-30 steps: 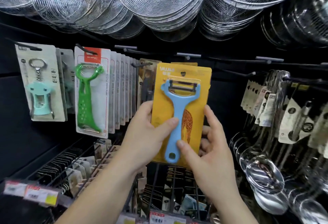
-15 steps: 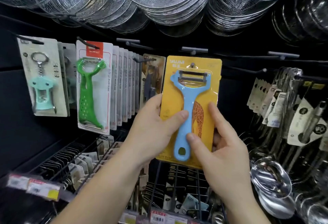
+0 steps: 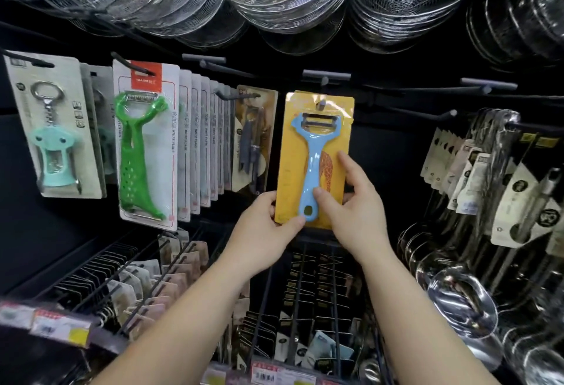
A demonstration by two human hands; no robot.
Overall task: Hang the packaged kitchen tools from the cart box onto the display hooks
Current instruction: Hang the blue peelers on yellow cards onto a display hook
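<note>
Threading yellow peeler card (image 3: 317, 128) onto hook (image 3: 320, 105) – left hand (image 3: 262, 232), right hand (image 3: 354, 216) pinching bottom edge; next, push back above fingertips.

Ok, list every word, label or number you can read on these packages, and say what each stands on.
"KNIFE PLANE": side edges of the white cards behind the green peeler.
Red label on that card: blurred.
Yellow peeler card heading: washed out.
Shelf price tags: too small.
</note>
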